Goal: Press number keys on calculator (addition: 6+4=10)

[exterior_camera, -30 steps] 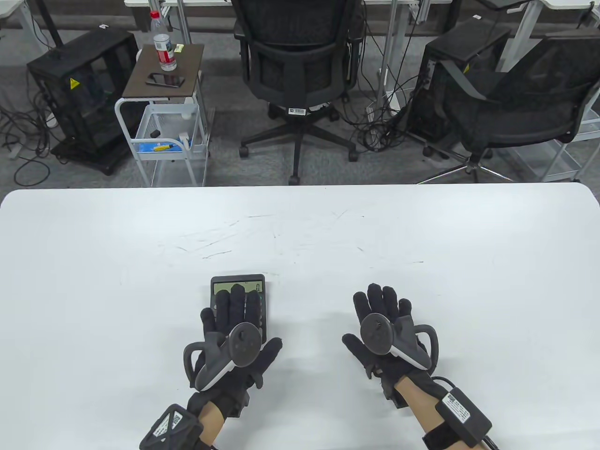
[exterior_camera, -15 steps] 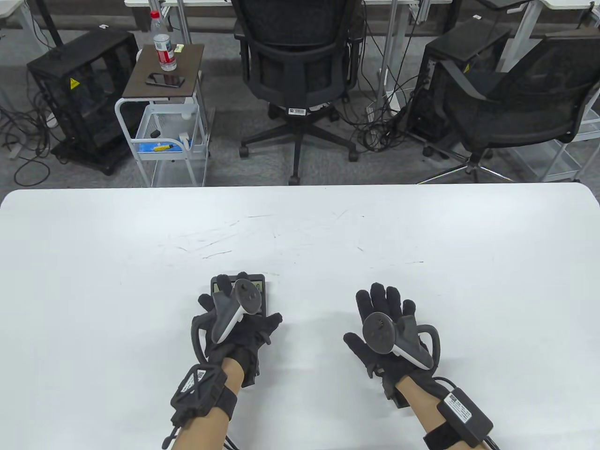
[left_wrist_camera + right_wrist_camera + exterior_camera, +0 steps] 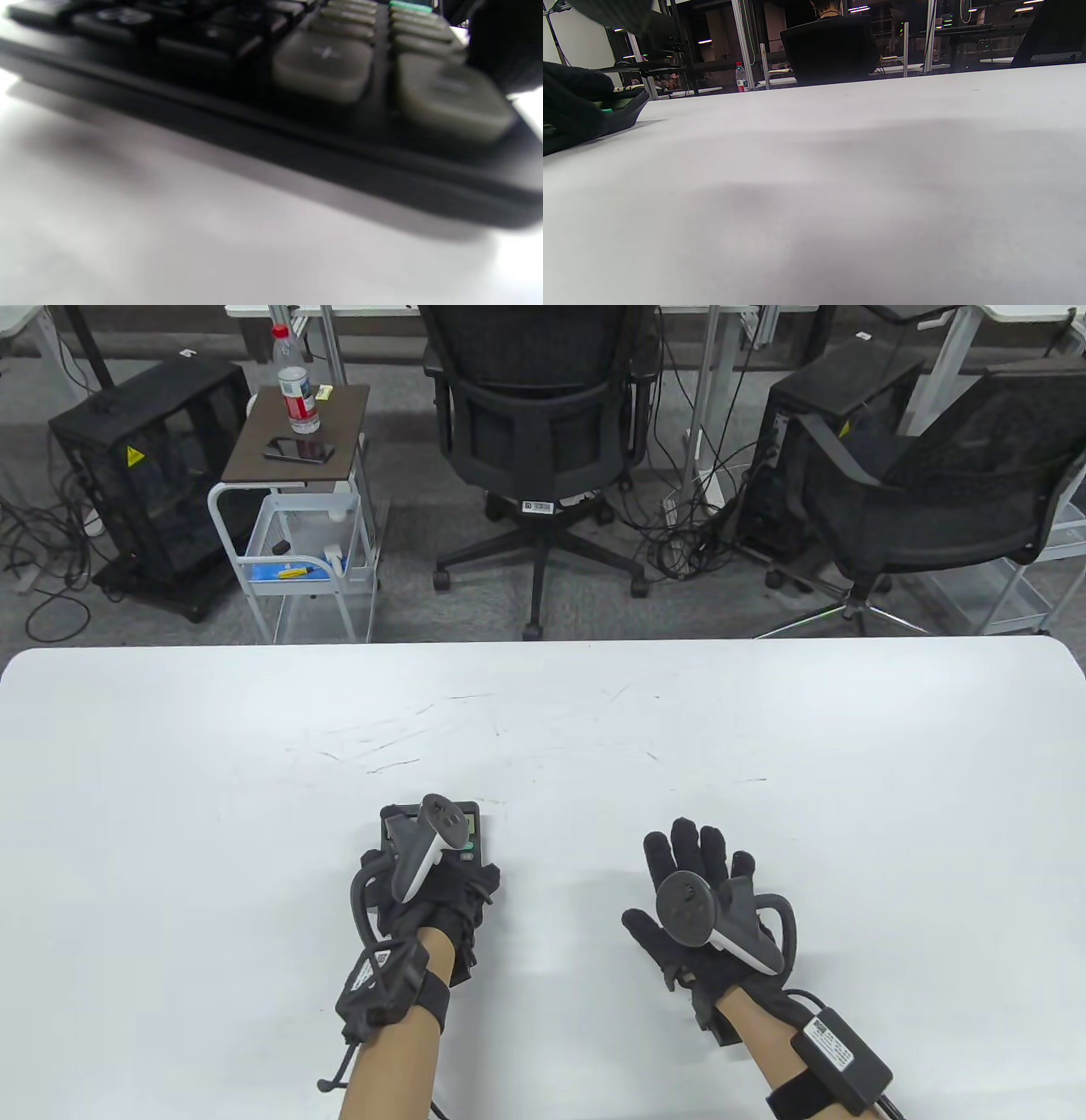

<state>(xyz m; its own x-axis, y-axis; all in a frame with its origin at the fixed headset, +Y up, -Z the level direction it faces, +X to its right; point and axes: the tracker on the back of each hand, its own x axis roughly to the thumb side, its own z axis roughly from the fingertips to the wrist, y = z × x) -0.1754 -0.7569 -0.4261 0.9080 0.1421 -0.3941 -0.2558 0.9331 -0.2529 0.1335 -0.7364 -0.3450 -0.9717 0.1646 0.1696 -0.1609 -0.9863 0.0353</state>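
Note:
The black calculator (image 3: 472, 833) lies on the white table (image 3: 543, 712), near the front and left of centre. My left hand (image 3: 437, 895) is raised at the wrist over its keypad, and the hand and tracker hide the fingers and most of the keys. Only the display's right end and right edge show. The left wrist view shows the calculator's near edge (image 3: 297, 156) and grey keys (image 3: 324, 63) close up and blurred, with a gloved finger (image 3: 502, 46) at the right edge. My right hand (image 3: 691, 882) rests flat on the table to the right, fingers spread, holding nothing.
Beyond the table's far edge stand two office chairs (image 3: 534, 432), a small cart (image 3: 297, 475) with a bottle and a phone, and a black case (image 3: 144, 466). The right wrist view shows bare table (image 3: 840, 178) with my left hand (image 3: 572, 110) at its left.
My left hand has slid forward over the calculator and the wrist has risen, so the tracker now covers the display. The right hand has barely moved.

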